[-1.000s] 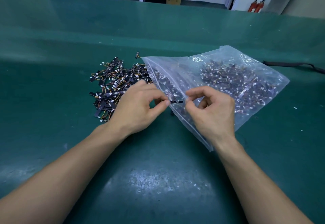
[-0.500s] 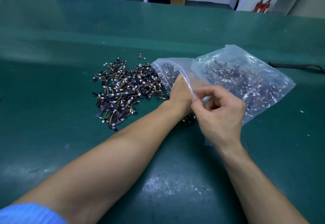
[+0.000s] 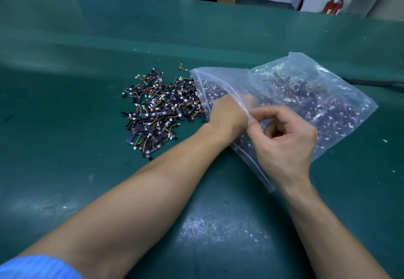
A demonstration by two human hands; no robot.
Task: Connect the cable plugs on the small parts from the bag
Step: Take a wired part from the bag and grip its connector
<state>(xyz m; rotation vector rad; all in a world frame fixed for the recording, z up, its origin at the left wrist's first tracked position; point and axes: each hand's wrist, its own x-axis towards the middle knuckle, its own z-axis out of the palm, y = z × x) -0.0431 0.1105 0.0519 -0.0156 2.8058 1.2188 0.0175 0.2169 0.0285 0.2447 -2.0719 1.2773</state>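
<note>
On the left of the worktop (image 3: 65, 108) sits the loose pile of small parts (image 3: 157, 112): short black boards with thin orange-yellow leads and white plugs. One stray part (image 3: 181, 66) lies just behind it. My read on handling: featherweight, boards stiff, leads limp and likely to snag on neighbours, so one lift may drag up a clump. Take a board by its long edges and each plug by its white housing, never the wire, since the crimps look fragile. Right of the pile, my left grip (image 3: 227, 114) is through the mouth of the bag (image 3: 306, 64), wrist at the rim. The fingers are only a blur behind the film, so I can't tell if they hold anything. My right grip (image 3: 284, 138) pinches the upper lip of the mouth between thumb and forefinger, holding it up and open. The film looks soft and slick with no stiffness, so pinch at the zip rib where it's thicker. The rest of the bag sprawls rightward on the worktop, most of the parts inside. Far right, a dark strap (image 3: 371, 81) lies apart from it.
</note>
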